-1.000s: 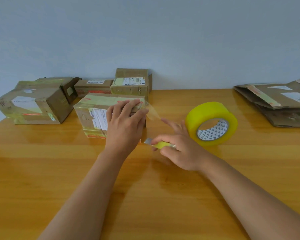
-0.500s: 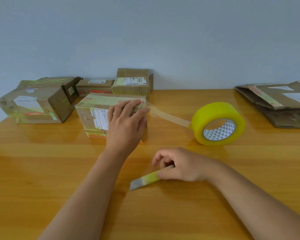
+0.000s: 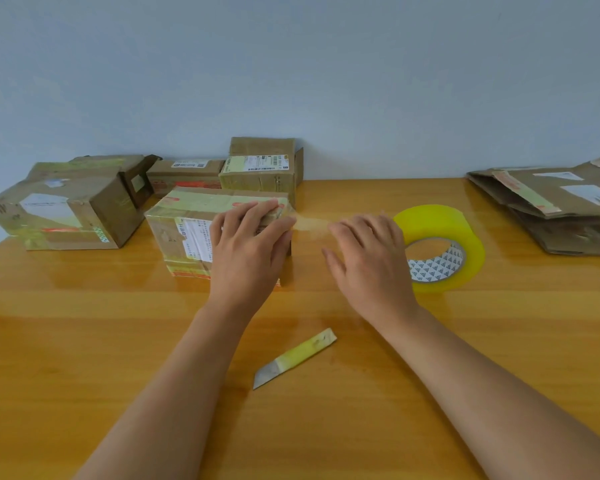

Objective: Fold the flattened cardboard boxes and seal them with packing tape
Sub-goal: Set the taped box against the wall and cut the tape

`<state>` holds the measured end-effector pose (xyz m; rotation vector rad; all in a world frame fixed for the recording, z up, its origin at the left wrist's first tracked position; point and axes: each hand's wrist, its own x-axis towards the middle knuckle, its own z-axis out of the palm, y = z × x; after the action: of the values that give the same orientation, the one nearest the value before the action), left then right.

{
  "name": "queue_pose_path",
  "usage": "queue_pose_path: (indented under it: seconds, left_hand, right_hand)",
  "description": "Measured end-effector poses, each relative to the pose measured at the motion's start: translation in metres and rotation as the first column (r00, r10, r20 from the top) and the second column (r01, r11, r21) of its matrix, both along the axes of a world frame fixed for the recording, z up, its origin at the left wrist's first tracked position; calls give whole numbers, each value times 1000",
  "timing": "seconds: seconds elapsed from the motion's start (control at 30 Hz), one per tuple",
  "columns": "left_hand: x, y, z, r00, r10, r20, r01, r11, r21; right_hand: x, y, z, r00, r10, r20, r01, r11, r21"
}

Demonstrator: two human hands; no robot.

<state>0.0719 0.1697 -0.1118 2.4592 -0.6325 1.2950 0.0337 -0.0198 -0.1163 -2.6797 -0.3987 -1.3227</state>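
Our left hand lies palm down with fingers straight and close together, thumb spread to the right; our right hand hovers beside it, palm down, fingers loosely extended, both forearms reaching forward from below

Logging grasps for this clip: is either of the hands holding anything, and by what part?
Left hand presses the box at its top right corner. Right hand is open, holding nothing; the knife lies on the table.
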Motion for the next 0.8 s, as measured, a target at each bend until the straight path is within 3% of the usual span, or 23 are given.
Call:
queue_pose_path:
  seconds: [0.17, 0.8]
  left_hand:
    - [0, -1, 0, 1000, 3, 7, -3, 1000, -7]
    - [0, 3, 2, 999, -36, -7, 36, 999, -21]
  right_hand:
    - [-1, -4, 0, 992, -55, 110, 53, 998, 26]
    - [0, -10, -3, 998, 31, 46, -30, 999, -13]
